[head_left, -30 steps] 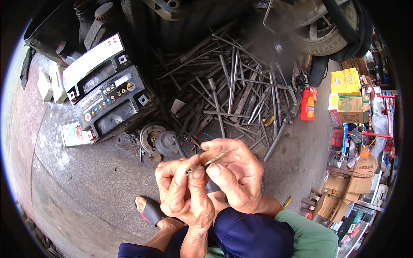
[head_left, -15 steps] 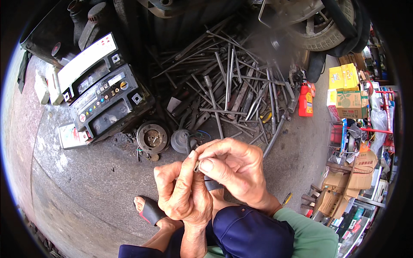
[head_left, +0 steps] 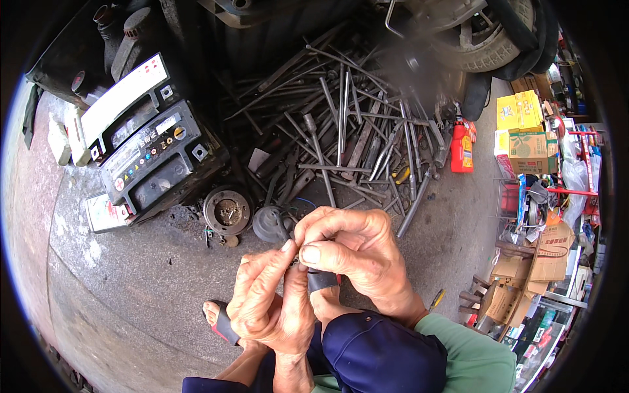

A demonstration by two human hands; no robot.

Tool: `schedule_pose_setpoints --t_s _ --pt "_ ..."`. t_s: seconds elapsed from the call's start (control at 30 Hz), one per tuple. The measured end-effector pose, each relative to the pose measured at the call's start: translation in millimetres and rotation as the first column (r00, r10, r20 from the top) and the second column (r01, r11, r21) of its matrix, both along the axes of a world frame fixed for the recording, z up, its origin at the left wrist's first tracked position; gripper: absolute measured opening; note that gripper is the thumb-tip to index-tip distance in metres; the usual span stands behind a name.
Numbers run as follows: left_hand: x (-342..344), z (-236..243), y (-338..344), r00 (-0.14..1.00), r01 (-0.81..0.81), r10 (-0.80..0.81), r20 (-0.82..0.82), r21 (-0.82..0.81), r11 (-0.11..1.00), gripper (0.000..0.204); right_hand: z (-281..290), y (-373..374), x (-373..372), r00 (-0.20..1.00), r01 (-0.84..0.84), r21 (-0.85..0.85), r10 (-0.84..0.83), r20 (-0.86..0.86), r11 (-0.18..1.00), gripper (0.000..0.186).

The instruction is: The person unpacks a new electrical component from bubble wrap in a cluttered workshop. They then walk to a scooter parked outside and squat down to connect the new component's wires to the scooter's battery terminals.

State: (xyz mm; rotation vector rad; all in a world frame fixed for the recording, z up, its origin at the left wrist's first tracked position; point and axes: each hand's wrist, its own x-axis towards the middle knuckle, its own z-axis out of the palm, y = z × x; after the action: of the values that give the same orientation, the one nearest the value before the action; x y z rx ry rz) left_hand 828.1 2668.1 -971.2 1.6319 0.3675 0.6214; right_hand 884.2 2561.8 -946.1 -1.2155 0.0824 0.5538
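Just above my knees, both hands meet at the fingertips around a small dark metal piece (head_left: 295,261), mostly hidden by the fingers; its kind cannot be made out. My left hand (head_left: 274,308) pinches it from below, thumb and forefinger pointing up. From the right, my right hand (head_left: 360,259) is closed with its thumb and forefinger pressed on the same piece. On the ground beyond the hands lie a grey rounded metal part (head_left: 270,226) and a round metal housing (head_left: 209,211) with small loose bits inside it.
A heap of metal rods and wrenches (head_left: 344,124) spreads ahead. Car batteries (head_left: 151,154) stand at the left, with dark jugs (head_left: 134,39) behind. A red bottle (head_left: 462,149) is by the wheel (head_left: 495,49). Cardboard boxes (head_left: 534,154) and shelves line the right. A yellow-handled tool (head_left: 438,299) lies nearby.
My left hand has turned, its fingers now straighter and leaning together, and its thumb shows. The right thumb presses over the small piece, hiding more of it. The view has shifted slightly.
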Motion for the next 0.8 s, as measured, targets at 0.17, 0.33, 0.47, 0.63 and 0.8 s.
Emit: schedule_pose_setpoints --t_s 0.17,0.33,0.47,0.63,0.8 --pt "-1 2 3 0.999 0.042 -0.042 0.016 -0.013 0.999 0.029 6 3 -1 0.999 0.025 -0.007 -0.025 -0.035 1.000 0.007" --pt "-3 1 8 0.995 0.098 -0.099 0.008 -0.241 0.966 0.027 8 5 -2 0.997 0.078 -0.016 -0.079 -0.011 0.997 0.008" --pt "-6 -1 13 0.987 0.148 -0.160 0.016 -0.477 0.867 0.026 7 6 -2 0.995 0.094 -0.031 -0.092 0.048 0.995 0.010" --pt "-5 -5 6 0.999 -0.002 -0.022 -0.047 -0.468 0.884 0.021 6 7 -4 0.996 0.091 -0.057 -0.092 0.000 0.994 0.016" --pt "-5 -4 5 0.994 -0.103 0.064 -0.084 -0.615 0.782 0.017 -2 10 -1 0.986 -0.011 -0.186 0.041 0.160 0.982 0.019"
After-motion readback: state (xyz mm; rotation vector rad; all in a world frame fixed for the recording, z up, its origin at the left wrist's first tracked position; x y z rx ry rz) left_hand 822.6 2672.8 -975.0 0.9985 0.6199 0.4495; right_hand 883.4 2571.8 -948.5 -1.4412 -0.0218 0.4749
